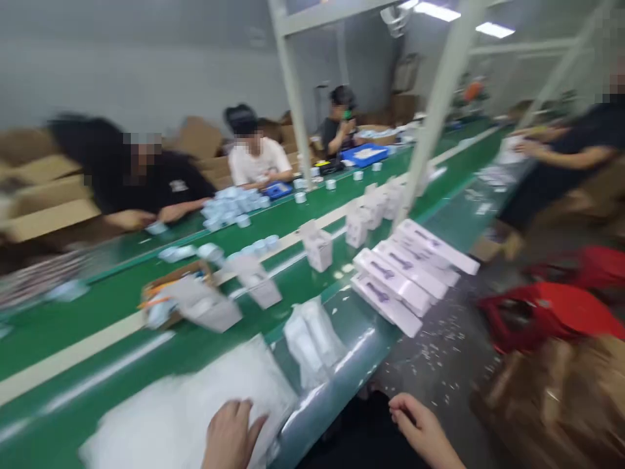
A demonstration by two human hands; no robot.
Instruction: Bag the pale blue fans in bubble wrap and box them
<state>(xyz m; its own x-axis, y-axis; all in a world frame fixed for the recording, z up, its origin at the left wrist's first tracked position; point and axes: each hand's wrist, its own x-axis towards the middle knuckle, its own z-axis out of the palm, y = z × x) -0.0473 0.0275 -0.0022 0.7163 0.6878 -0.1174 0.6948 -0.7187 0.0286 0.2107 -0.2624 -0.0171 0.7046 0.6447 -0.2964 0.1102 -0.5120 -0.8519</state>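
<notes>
At the bottom of the view, my left hand [232,433] rests on a pile of thin white plastic bags [161,417], its thumb spread from the fingers. My right hand [420,426] hovers over my dark lap, loosely curled and open, and I see nothing in it. Just beyond the bag pile lie two wrapped white items [312,335] in clear plastic, side by side on the green work surface. To their right, several flat white boxes [390,280] with a dark printed picture overlap in a fanned stack at the table's edge.
Opened white cartons [316,246] stand along the conveyor belt [107,345]. A small cardboard box [170,286] holds bits and pieces. Pale blue-white items are heaped [229,205] across the belt, near seated co-workers. Red stools [561,306] and a brown bag [556,397] are at right.
</notes>
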